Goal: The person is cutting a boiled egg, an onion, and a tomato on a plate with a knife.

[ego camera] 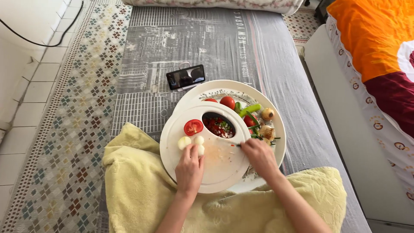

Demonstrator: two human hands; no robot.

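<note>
On the round white plastic cutting board (215, 166), which lies over a large white patterned tray (280, 129) on a yellow towel (138, 185), both hands are at work.

Left hand (189, 169): at the board's near left part, fingers curled down, tips pressing on the pale peeled onion pieces (192, 141). Two or three rounded white pieces show; one lies under the fingertips, the others just beside them toward the board's left edge.

Right hand (260, 156): at the board's right edge, fingers closed around something small. A thin dark tip pokes out toward the board's middle; likely a knife, but the handle and most of the blade are hidden, so I cannot tell for sure.

Other items relative to the board: a halved red tomato (193, 127) lies cut side up on its far left part. An oval opening (218, 125) in its far part shows chopped red and green vegetables below. Beyond the far right edge, on the tray: whole red tomatoes (227, 102), a green pepper (251, 109), brown-skinned onions (268, 114). A black phone (186, 77) stands propped past the far edge on the grey printed cloth (194, 39).

Judgement: step in hand is cutting the onion. The next cut calls for a steady hold from the left hand, fingertips tucked clear of the blade.
</note>
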